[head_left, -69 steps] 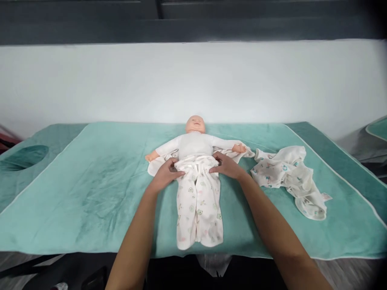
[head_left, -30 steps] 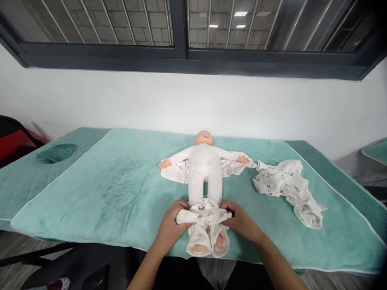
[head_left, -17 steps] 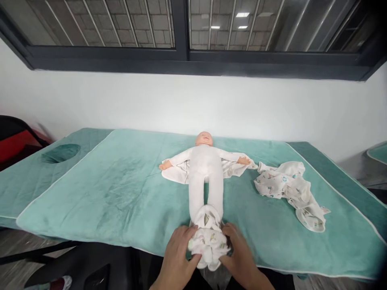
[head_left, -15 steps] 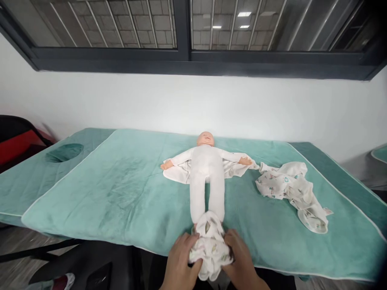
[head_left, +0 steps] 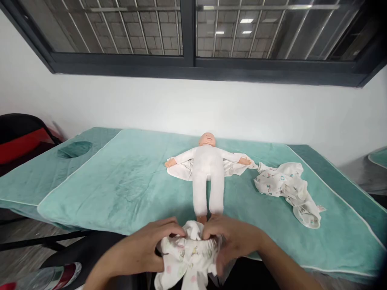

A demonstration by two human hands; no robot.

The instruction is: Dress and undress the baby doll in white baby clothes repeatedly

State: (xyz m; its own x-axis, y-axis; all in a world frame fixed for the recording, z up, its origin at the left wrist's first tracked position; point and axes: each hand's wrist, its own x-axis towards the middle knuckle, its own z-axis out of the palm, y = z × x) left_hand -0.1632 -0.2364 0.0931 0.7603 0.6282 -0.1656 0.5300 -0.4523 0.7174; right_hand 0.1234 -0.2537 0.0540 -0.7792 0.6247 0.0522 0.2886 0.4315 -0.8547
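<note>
A baby doll (head_left: 208, 163) in a white cloth body lies on its back, head toward the wall and feet toward me. Below its feet, near the bed's front edge, I hold small white printed pants (head_left: 190, 262) with a gathered waistband and the legs hanging down. My left hand (head_left: 148, 243) grips the waistband's left side with bent fingers. On the right side, my right hand (head_left: 234, 237) grips it too, close to the doll's feet; some fingertips are hidden in the fabric. An opened white garment (head_left: 181, 172) lies beneath the doll's back and arms.
A crumpled printed baby garment (head_left: 284, 183) lies to the right on the green padded bed (head_left: 99, 185). The bed's left end has a face hole (head_left: 74, 149). A bottle (head_left: 57, 276) is at lower left, and a red-black chair (head_left: 24, 141) stands beyond. A window is above.
Both hands have drawn the pants off the doll's lower legs toward me, so its feet now show. The pants are spread wider, with their legs hanging. The view has shifted slightly.
</note>
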